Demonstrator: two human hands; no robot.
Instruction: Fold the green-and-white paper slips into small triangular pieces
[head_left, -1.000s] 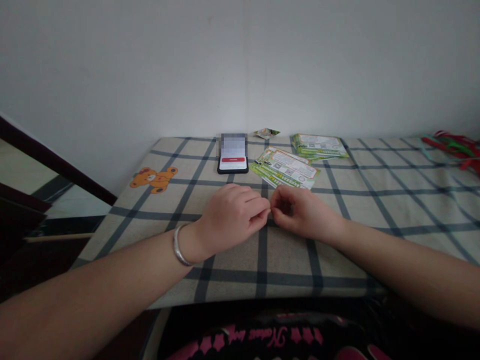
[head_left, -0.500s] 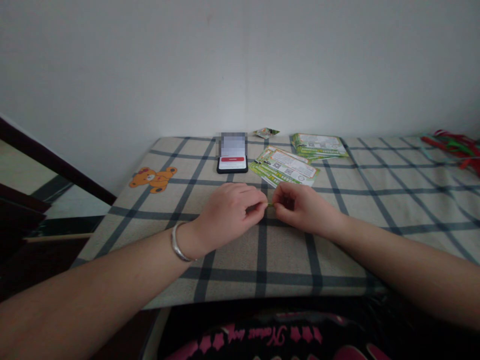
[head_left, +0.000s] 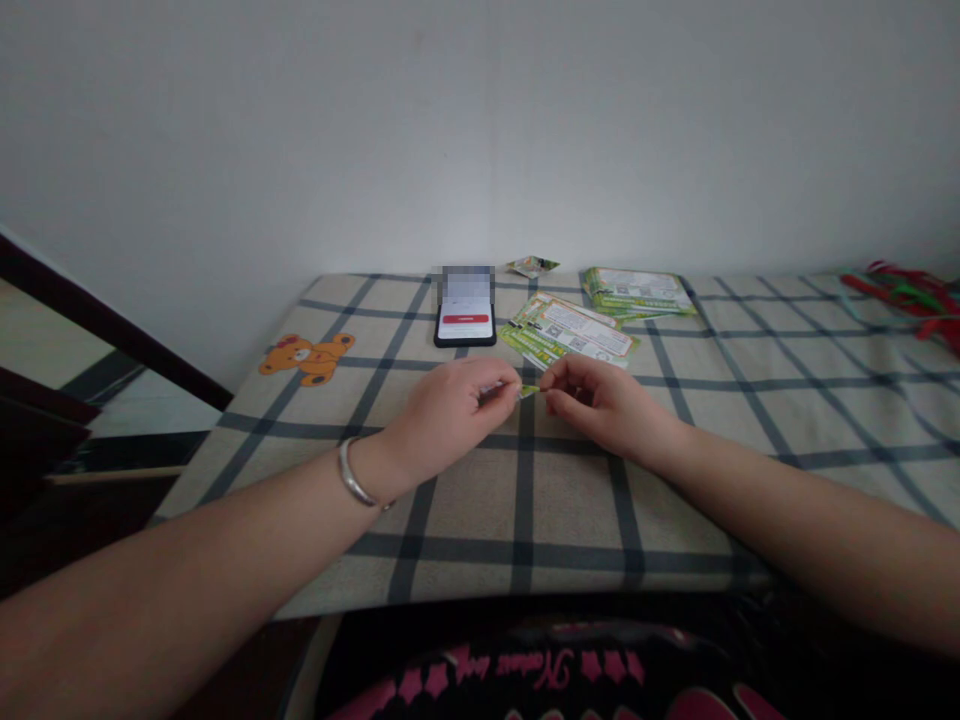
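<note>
Between my hands is a small green folded paper (head_left: 528, 391), ending in a point on the right; most of it is hidden behind my fingers. My left hand (head_left: 457, 410), with a silver bangle at the wrist, pinches its left part between thumb and fingers. The fingertips of my right hand (head_left: 592, 400) are closed at the pointed right end. Just beyond them lies a spread of green and white printed leaflets (head_left: 574, 330). Farther back, against the wall, sits a small folded paper shape (head_left: 532, 266) with similar print.
A phone (head_left: 465, 325) with its screen lit stands left of the leaflets. Another stack of leaflets (head_left: 641, 290) lies at the back right. Red and green items (head_left: 907, 300) are at the far right. A checked cloth (head_left: 480, 510) with a bear picture (head_left: 306, 358) covers the table.
Both hands have moved slightly up and away from me. They have parted a little, and more of the green folded paper shows between them.
</note>
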